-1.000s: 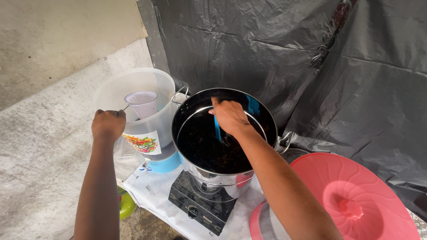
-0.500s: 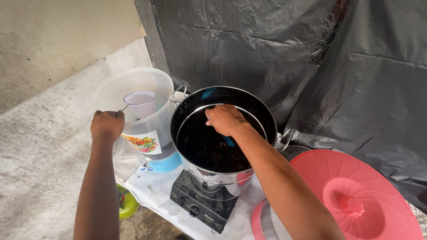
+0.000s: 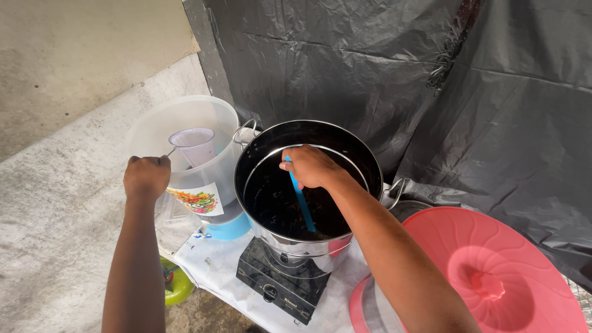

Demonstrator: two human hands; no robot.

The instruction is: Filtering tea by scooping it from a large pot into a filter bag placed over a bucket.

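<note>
A large steel pot [image 3: 290, 243] of dark liquid stands on a small black stove [image 3: 280, 287]. My right hand [image 3: 310, 166] is over the pot, closed around a blue stirring utensil [image 3: 302, 203] that dips into the liquid. To the left stands a translucent white plastic jug [image 3: 185, 123] with a colourful fruit label and a blue base. My left hand [image 3: 147, 176] is fisted at the jug's rim, gripping its handle. Inside the jug sits a small pale cup [image 3: 194, 143].
A big pink plastic lid [image 3: 493, 277] lies at the right over a pink container. Black plastic sheeting [image 3: 431, 80] hangs behind. A white cloth [image 3: 216, 259] covers the table. A green object [image 3: 176, 283] sits below the table edge, with a concrete floor [image 3: 55, 203] to the left.
My right hand has swept the blue utensil around inside the pot, from the far side toward the left rim. My left hand has stayed on the jug.
</note>
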